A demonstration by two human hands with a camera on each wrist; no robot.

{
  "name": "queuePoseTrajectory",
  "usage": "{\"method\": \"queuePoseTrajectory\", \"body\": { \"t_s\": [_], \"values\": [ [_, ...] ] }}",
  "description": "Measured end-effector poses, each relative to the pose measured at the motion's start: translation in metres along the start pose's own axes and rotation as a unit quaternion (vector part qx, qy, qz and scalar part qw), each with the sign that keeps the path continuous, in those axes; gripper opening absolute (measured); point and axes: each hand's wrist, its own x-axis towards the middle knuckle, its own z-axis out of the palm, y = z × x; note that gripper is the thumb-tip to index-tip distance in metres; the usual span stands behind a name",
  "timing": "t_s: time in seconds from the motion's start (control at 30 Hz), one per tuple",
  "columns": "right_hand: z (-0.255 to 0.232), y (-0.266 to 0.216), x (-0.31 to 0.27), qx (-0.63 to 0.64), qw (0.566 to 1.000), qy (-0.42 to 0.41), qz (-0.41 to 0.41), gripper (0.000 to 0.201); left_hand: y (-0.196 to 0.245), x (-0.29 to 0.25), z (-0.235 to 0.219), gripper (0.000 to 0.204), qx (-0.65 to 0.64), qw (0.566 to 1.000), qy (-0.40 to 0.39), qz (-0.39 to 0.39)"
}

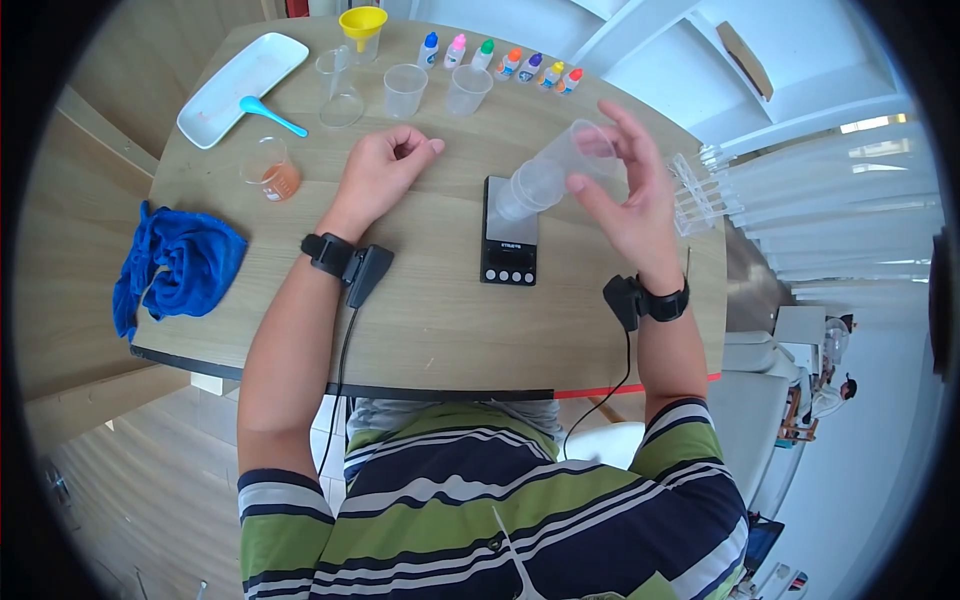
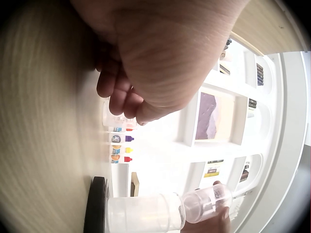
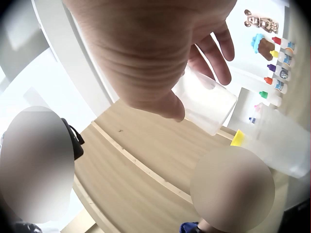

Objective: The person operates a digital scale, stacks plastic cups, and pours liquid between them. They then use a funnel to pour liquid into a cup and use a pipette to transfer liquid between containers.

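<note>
My right hand (image 1: 635, 195) grips a clear plastic cup (image 1: 575, 150) between thumb and fingers, tilted so that its mouth end points to the upper right. Its lower end overlaps a second clear cup (image 1: 522, 195) in the head view. That second cup stands upright on a black digital scale (image 1: 510, 262), as the left wrist view shows its side (image 2: 141, 213). From the right wrist the held cup (image 3: 204, 102) looks see-through, with no coloured liquid in it. My left hand (image 1: 385, 170) rests on the wooden table left of the scale, fingers loosely curled around nothing.
Two clear cups (image 1: 405, 92), a flask (image 1: 340, 100), a yellow funnel (image 1: 362, 22) and several colour bottles (image 1: 508, 64) line the back. At left are a white tray (image 1: 215, 90), blue spoon (image 1: 275, 115), beaker of orange liquid (image 1: 275, 178) and blue cloth (image 1: 185, 260). A clear rack (image 1: 695, 195) stands right.
</note>
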Motion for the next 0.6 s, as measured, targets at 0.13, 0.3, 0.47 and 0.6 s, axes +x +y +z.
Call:
{"method": "queuePoseTrajectory", "body": {
  "t_s": [0.13,0.3,0.47,0.6],
  "values": [
    [0.01,-0.005,-0.005,-0.027,0.999,-0.021,0.02,0.083,0.003,-0.001,-0.001,0.03,0.007,1.0,-0.016,-0.022],
    [0.016,-0.002,-0.011,-0.066,0.997,-0.031,0.015,0.083,0.002,-0.001,-0.001,0.03,0.004,1.0,-0.017,-0.02],
    [0.02,0.002,-0.016,-0.106,0.992,-0.051,0.036,0.085,0.003,-0.001,-0.001,0.031,0.002,1.0,-0.018,-0.019],
    [0.019,0.002,-0.014,-0.083,0.994,-0.062,0.038,0.085,0.005,-0.002,-0.002,0.032,0.007,1.0,-0.02,-0.022]
  ]
}}
